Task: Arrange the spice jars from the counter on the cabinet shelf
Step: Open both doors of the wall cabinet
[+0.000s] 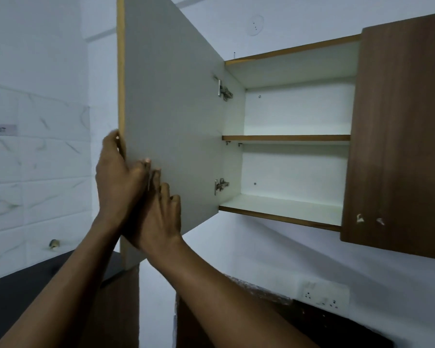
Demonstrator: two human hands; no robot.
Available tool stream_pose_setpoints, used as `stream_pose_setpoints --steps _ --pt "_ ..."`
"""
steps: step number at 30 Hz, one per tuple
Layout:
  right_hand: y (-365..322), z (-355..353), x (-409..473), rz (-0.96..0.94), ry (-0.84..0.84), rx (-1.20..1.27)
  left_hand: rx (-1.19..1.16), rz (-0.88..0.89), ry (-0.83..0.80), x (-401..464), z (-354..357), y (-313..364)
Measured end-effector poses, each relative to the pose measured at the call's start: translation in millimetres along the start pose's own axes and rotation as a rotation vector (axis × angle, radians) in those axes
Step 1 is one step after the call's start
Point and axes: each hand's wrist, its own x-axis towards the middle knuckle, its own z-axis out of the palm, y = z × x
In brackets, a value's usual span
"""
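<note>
- At the far left, a white marbled tile wall (35,156) rises behind a dark worktop (23,292) that runs along the bottom left corner.
- The left hand (116,182) reaches up to the free edge of the open cabinet door (171,116); its grip is closed around that edge, with the thumb at the outer side and the fingers wrapped over onto the pale inner face.
- Just beside it and touching it, the right hand (158,219) lies against the inner face of the same door, fingers curled, lower than the left. Whether its grip pinches the door or only presses on it cannot be told.
- Both bare forearms come up from the bottom edge of the view, crossing close together near the wrists.
- The door stands swung out toward the camera, hinged on its right side by two metal hinges (225,90), one above the other.
- To the right of the hinges, the white cabinet interior shows a middle cabinet shelf (286,138) and a bottom shelf (281,207), both bare.
- Further right, a second, wood-brown door (402,136) is shut.
- Below it, a white wall socket (323,296) sits above a dark surface.
- No spice jars are in view anywhere.
</note>
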Motion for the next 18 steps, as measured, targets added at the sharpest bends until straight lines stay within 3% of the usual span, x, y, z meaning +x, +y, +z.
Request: stream_pose_setpoints --steps 4,7,14,18 --pt "65.1 -30.5 -11.0 -0.077 0.147 0.031 0.073 0.118 0.097 -23.9 32.9 31.7" --pt "134.2 -53.5 -18.4 -0.031 0.207 -0.09 0.087 0.163 0.062 -42.0 75.0 53.1" --pt "303.7 -103.9 -35.6 0.283 0.024 -0.501 -0.229 0.101 -0.375 -89.5 224.2 104.4" --pt "368.2 -122.0 -41.2 0.355 0.062 -0.655 -0.38 0.005 -0.633 -113.3 300.8 148.5"
